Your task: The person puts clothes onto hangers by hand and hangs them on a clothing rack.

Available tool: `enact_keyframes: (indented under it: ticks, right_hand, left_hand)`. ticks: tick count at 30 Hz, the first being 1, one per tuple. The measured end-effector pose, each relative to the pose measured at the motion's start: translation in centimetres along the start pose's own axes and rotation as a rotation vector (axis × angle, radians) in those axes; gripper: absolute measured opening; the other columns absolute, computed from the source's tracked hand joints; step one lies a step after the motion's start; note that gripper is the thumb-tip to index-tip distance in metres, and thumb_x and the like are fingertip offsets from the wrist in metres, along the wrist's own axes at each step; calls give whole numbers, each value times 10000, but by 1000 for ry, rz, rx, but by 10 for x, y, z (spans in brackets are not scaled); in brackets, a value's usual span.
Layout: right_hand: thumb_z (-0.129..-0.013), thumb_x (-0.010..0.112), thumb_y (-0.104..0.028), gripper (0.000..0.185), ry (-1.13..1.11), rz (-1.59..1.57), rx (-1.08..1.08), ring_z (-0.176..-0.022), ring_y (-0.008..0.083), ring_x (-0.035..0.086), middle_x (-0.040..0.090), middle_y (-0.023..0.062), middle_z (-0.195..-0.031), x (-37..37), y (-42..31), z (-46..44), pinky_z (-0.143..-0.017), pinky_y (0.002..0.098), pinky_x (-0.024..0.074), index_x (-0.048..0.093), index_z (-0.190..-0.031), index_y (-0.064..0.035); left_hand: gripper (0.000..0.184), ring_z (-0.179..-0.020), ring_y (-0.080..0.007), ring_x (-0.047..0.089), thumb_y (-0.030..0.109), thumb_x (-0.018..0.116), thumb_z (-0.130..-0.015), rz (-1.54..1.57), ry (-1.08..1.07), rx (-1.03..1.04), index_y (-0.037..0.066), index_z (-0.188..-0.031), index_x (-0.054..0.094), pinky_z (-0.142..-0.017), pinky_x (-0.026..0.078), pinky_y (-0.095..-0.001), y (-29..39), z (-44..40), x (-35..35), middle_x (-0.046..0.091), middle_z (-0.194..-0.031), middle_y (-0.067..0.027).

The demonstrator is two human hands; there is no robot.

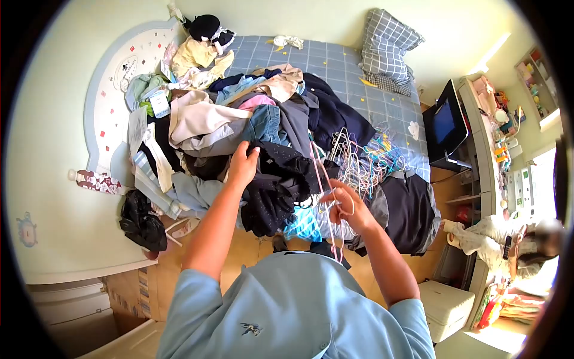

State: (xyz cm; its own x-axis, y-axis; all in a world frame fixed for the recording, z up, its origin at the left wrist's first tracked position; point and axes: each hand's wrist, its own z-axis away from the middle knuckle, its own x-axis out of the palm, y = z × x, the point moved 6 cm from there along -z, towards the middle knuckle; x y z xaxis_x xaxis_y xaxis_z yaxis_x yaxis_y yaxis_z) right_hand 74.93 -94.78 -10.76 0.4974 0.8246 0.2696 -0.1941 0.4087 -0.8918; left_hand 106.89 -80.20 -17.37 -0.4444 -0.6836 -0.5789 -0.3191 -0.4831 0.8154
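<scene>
My left hand (242, 166) is closed on the edge of a black garment with small light specks (278, 179), which hangs bunched in front of me. In my right hand (348, 206) is a thin pink clothes hanger (320, 170), its long sides running upright beside the garment. Part of the hanger is hidden by the fingers, and I cannot tell whether it touches the cloth. Just beyond my right hand lies a tangled heap of wire hangers (365, 155) in several colours. A light-blue patterned bag or cloth (304, 224) shows below the black garment.
A large pile of clothes (206, 119) covers the near left of the bed (335, 63). A dark grey garment (409, 206) lies at right. A checked pillow (388, 45) leans on the wall. A black plastic bag (142, 221) sits left; a monitor (445, 122) stands right.
</scene>
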Motion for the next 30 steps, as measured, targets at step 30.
enact_keyframes:
  ticks: [30]
  right_hand:
    - [-999,569,-218,376,-222,-26,81,-610,73,547,700,77,-886,78,-39,-14,-518,231,378,576,-1293,17]
  left_hand:
    - [199,-889,-344,716,91,676,-915,241,-385,312,-10,-1086,680,-783,530,-374,102,104,-38,714,-935,-208]
